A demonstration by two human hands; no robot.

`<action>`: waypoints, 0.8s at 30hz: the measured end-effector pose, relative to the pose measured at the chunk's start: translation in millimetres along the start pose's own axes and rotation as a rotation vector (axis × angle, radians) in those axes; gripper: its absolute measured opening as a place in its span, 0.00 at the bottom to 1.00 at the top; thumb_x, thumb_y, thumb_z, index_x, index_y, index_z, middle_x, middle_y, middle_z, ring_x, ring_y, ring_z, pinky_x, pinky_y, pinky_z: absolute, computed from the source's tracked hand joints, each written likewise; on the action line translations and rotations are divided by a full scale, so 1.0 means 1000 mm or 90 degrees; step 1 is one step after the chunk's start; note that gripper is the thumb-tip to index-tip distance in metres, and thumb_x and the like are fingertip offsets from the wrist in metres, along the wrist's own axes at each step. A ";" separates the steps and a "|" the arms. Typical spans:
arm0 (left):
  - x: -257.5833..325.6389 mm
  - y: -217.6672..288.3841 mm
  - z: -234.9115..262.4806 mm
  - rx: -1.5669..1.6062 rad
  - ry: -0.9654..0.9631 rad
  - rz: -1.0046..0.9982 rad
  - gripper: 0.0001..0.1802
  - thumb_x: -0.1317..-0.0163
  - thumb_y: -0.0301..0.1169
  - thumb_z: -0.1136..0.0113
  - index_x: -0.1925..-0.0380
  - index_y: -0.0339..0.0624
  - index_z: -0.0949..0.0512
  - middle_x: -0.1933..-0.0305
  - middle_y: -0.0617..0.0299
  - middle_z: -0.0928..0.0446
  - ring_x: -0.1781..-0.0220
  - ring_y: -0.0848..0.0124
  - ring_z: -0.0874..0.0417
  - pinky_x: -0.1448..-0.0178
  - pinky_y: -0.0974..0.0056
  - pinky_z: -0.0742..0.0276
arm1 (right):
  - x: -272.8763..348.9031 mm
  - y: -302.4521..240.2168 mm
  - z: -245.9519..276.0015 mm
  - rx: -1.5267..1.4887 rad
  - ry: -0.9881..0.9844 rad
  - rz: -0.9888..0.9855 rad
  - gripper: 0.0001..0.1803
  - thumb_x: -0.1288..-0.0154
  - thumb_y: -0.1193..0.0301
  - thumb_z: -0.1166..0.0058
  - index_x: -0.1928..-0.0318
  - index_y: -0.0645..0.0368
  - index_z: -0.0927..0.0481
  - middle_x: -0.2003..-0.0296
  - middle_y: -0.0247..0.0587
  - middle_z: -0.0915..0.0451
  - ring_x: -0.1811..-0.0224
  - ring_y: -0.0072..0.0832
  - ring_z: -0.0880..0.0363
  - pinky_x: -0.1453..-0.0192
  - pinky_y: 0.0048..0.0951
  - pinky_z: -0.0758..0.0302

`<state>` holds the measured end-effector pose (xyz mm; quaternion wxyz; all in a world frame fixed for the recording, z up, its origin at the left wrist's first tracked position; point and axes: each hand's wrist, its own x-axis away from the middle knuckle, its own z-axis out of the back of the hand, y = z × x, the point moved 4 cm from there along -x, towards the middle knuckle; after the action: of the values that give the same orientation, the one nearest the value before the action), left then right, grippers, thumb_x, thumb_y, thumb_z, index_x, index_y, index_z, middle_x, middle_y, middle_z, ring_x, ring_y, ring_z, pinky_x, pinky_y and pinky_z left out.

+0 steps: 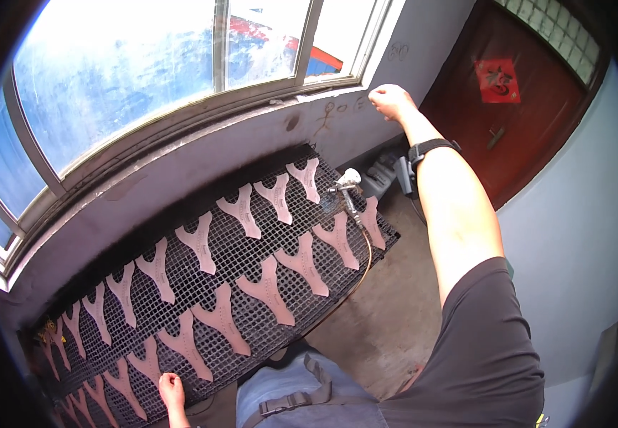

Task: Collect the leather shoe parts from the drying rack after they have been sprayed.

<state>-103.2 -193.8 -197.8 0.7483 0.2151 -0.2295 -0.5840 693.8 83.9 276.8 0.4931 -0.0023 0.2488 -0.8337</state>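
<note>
Two rows of pinkish-brown Y-shaped flat pieces (220, 322) lie on a black mesh rack (241, 250) below the window. My left hand (172, 392) is closed at the rack's near edge, close to one of the pieces (189, 347); nothing shows in its fingers. My right arm reaches far forward, and my right hand (393, 103) is a raised fist in front of the wall, with nothing visible in it. A black strap with a small device (416, 158) circles my right wrist. At the rack's right end rests a spray gun (348, 196) with a white cup.
A thin hose (368, 267) runs from the spray gun along the rack's near edge. Behind the gun, dark grey objects (380, 175) stand in the corner. A wide window (131, 78) spans the back wall, and a dark red door (512, 121) is at the right.
</note>
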 end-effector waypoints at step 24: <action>-0.100 -0.032 0.421 -0.161 0.371 0.072 0.18 0.34 0.37 0.38 0.50 0.36 0.20 0.57 0.50 0.18 0.55 0.59 0.17 0.47 0.57 0.21 | 0.031 0.200 -0.064 -0.033 -0.284 -0.160 0.05 0.41 0.66 0.47 0.71 0.50 0.21 0.78 0.26 0.27 0.80 0.19 0.29 0.82 0.29 0.30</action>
<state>-399.8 -126.4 111.8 0.8347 0.2655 0.0568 -0.4791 826.1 7.1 130.4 0.4281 -0.2299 0.1526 -0.8606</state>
